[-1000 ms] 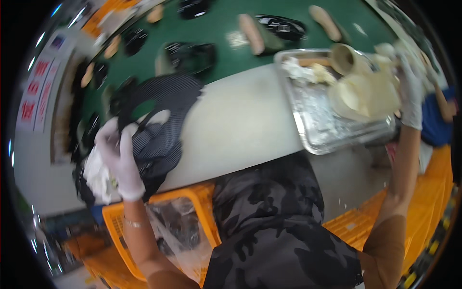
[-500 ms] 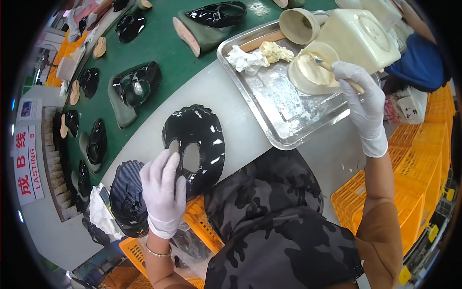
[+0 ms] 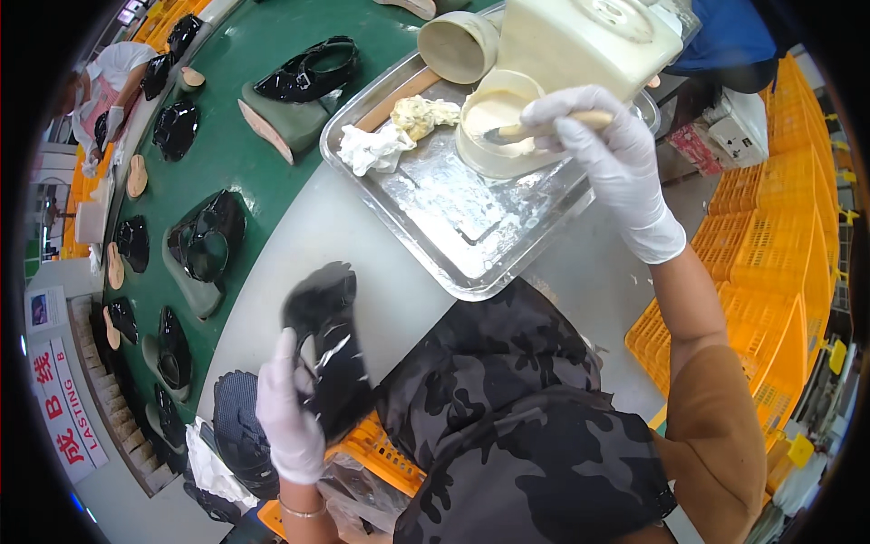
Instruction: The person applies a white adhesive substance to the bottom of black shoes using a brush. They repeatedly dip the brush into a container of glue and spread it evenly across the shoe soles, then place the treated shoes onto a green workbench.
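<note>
My left hand [image 3: 292, 412], in a white glove, grips a glossy black shoe upper [image 3: 337, 385] at the opening in its middle. The upper is tilted and smeared by motion, above the pale edge of the bench. In my gloved right hand [image 3: 621, 172] is a brush [image 3: 510, 133] with a wooden handle, its bristle end over a round tub [image 3: 503, 165] of cream-coloured paste. That tub stands in a metal tray [image 3: 453, 227] beside an empty-looking beige cup [image 3: 453, 47] and a large cream container [image 3: 580, 45]. Crumpled white wipes [image 3: 372, 150] lie at the tray's left.
Black uppers on green lasts [image 3: 207, 240] stand on the green work surface [image 3: 272, 204]. A stack of dark uppers [image 3: 243, 431] sits left of my left hand. Yellow crates [image 3: 761, 245] are piled at the right. Another person [image 3: 104, 86] is at the far left.
My left hand has raised and tilted the upper, which lay flatter before. The brush has come back toward the tub's near rim. The whole view has shifted.
</note>
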A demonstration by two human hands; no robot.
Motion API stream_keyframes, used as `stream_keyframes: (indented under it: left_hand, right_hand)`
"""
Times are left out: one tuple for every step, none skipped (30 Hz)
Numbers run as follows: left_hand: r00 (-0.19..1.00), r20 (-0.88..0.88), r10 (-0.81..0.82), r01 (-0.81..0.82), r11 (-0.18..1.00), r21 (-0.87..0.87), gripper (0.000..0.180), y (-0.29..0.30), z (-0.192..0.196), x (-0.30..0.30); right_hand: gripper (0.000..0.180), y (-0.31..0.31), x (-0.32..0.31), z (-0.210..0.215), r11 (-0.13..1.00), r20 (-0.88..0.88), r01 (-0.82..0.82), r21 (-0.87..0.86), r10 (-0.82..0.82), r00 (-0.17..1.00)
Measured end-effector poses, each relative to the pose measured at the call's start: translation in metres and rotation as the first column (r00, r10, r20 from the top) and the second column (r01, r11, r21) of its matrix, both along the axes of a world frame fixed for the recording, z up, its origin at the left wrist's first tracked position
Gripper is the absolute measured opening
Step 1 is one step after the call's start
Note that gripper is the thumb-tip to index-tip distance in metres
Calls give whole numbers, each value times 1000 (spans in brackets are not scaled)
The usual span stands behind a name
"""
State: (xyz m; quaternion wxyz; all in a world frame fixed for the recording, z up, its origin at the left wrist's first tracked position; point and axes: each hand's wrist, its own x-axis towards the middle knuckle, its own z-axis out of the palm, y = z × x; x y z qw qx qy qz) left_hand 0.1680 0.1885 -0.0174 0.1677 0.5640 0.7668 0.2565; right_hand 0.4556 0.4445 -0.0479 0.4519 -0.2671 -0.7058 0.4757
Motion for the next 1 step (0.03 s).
stream_keyframes:
  left_hand:
    - [1000,-1,-4,4,1000,-2,55,1,0,0]
  right_hand:
    - [19,0,4,2,994,-89,-22,-103,13,996]
